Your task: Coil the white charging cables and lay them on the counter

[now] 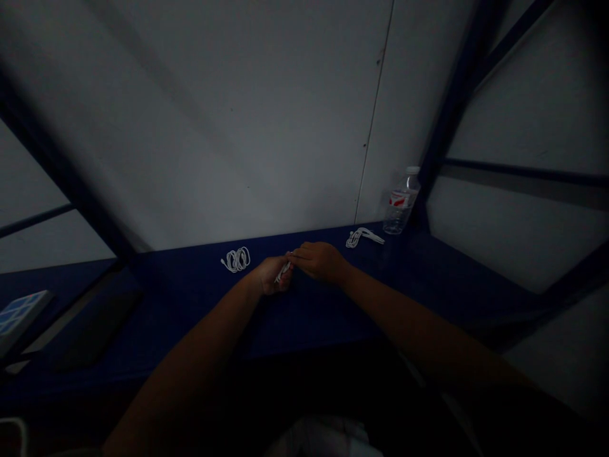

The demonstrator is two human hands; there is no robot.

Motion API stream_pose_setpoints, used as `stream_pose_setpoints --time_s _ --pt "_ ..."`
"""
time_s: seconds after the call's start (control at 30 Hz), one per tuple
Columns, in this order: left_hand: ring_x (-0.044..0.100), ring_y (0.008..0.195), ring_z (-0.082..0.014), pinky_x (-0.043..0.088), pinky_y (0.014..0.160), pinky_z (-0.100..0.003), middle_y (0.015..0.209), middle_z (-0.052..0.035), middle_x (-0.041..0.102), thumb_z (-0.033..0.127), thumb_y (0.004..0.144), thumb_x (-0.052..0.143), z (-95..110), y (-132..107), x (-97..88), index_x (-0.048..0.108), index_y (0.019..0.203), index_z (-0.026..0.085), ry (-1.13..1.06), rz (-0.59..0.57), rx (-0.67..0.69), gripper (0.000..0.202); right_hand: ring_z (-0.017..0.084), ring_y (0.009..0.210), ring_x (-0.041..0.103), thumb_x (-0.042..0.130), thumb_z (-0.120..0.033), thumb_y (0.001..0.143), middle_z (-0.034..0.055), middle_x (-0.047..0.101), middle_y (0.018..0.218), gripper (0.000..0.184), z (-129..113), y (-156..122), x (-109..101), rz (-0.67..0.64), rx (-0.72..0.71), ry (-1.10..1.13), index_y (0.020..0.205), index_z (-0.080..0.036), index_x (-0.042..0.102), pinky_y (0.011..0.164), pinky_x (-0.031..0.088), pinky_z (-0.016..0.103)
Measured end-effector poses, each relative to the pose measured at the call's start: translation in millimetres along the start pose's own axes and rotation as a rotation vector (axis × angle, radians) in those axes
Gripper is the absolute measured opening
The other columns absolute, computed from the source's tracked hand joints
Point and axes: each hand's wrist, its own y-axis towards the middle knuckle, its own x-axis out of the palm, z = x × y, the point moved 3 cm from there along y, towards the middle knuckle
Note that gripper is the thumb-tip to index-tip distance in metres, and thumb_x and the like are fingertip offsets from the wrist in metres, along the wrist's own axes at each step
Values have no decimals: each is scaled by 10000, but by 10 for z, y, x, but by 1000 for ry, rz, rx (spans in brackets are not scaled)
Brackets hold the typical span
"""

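Note:
My left hand (pixel 272 274) is closed around a bundled white cable (pixel 282 271), held just above the blue tabletop (pixel 304 324). Beside it, my right hand (pixel 320 261) pinches at the upper end of the same bundle, its fingertips meeting those of the left. To the left lies a loosely coiled white cable (pixel 236 259) with a small connector at one end. Another white cable (pixel 364 237), folded into a longer bundle, rests on the table to the right of my hands. The scene is dark, so the fine detail at my fingertips is hard to see.
A clear plastic bottle (pixel 402 202) with a red and white label stands at the back right by the wall. A dark flat object (pixel 98 330) lies on the left. Farther left is a blue and white box (pixel 21 314). Blue metal posts frame both sides.

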Motion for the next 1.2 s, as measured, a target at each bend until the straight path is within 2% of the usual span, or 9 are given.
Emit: stream_pose_setpoints --time_s 0.1,0.27,0.43,0.6,0.9,1.03,1.2 --pt "302 315 -63 222 355 -175 420 50 350 453 944 380 12 -29 8 461 669 166 -76 -51 -51 406 191 881 548 471 -192 947 89 673 1112 308 14 -7 -8 7 -9 -29 1222 -195 609 689 392 309" --pt "295 312 -65 215 345 -173 421 46 346 454 948 365 17 -38 0 463 665 165 -92 -101 -63 416 186 858 549 473 -190 944 80 673 1120 325 45 -44 5 16 -19 -29 1242 -208 601 657 378 300" --pt "286 313 -60 210 347 -173 429 40 363 492 944 365 -1 -4 -51 471 672 163 -20 -70 -65 439 175 841 559 495 -144 907 71 671 1146 369 64 -67 48 -29 -26 7 1252 -225 597 632 372 285" --pt "279 308 -60 183 354 -181 415 41 363 523 937 379 -40 23 -99 472 666 164 122 -20 -71 460 158 819 586 516 -136 881 55 682 1126 339 57 -73 63 -73 -52 47 1176 -247 640 621 363 266" --pt "287 312 -64 191 364 -196 424 46 373 534 929 387 -73 45 -97 482 680 162 226 38 -30 457 150 825 601 531 -251 920 28 699 981 210 55 -70 75 -48 -84 98 1059 -269 686 623 361 249" --pt "315 300 -86 206 356 -216 412 34 393 521 939 356 -73 63 -81 498 687 163 315 67 7 460 154 819 598 524 -258 929 45 695 1028 196 17 -54 46 -57 -104 66 1037 -236 687 628 362 259" --pt "346 310 -89 235 371 -220 418 27 412 555 912 384 -81 71 -48 510 665 163 453 160 62 480 145 794 597 511 -208 924 49 691 1083 194 -25 -45 4 -112 -94 60 1004 -223 688 611 358 251"
